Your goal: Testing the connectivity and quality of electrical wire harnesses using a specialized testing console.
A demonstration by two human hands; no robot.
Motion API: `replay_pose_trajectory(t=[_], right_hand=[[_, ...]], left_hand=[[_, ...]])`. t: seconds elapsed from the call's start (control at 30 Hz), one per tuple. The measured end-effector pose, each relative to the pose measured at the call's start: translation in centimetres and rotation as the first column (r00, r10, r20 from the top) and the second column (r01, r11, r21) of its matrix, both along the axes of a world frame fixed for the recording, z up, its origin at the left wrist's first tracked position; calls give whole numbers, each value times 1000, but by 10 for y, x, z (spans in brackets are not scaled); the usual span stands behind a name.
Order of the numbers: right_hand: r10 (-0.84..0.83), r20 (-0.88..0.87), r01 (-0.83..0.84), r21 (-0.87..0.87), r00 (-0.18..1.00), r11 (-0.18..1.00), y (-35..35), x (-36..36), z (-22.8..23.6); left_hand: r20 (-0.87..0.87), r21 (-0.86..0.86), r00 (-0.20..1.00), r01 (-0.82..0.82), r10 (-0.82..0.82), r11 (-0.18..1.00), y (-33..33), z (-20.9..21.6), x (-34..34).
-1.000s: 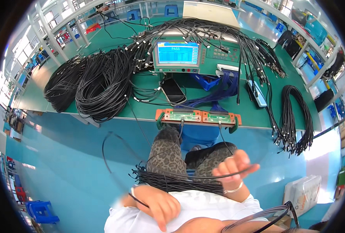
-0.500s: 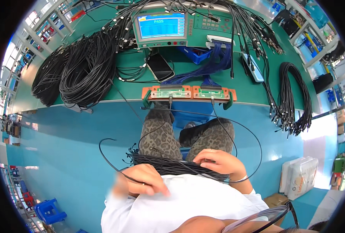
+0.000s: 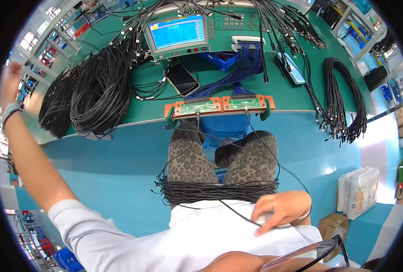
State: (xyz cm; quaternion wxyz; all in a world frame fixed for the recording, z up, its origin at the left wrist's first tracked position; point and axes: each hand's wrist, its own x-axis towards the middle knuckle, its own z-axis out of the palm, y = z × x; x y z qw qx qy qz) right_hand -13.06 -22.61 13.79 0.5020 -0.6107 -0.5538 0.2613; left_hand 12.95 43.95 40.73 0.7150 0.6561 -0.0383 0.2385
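My left arm reaches far out to the left, past the coiled cables; my left hand (image 3: 11,86) is smeared by motion, so its fingers cannot be made out. Over my lap, my right hand (image 3: 283,208) is closed on a thin black cable (image 3: 233,209), near the white shirt. A bundle of black cables (image 3: 197,192) lies across my thighs. At the table's front edge, an orange fixture (image 3: 222,105) carries two green circuit boards, and a cable plug (image 3: 198,116) sits in each board's front. Another loose black cable (image 3: 206,134) hangs across in front of the fixture.
A green tester with a lit screen (image 3: 176,34) stands at the back, joined to the fixture by blue wires (image 3: 249,63). Large black cable coils (image 3: 99,90) lie left, another coil (image 3: 346,90) right. A phone (image 3: 182,79) and blue tray (image 3: 222,61) lie between. White bags (image 3: 362,192) stand on the floor.
My left hand has swung from my lap out to the far upper left. My right hand has shifted right and nearer my body, with a cable now in its fingers.
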Motion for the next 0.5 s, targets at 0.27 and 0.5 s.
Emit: replay_pose_trajectory(t=[0.27, 0.5], right_hand=[[-347, -85, 357, 169, 934, 919, -5, -22, 20], [-730, -211, 741, 390, 650, 547, 19, -13, 3]], left_hand=[[-621, 518, 629, -120, 469, 847, -122, -196, 39], [-843, -214, -90, 961, -531, 177, -323, -310, -151]])
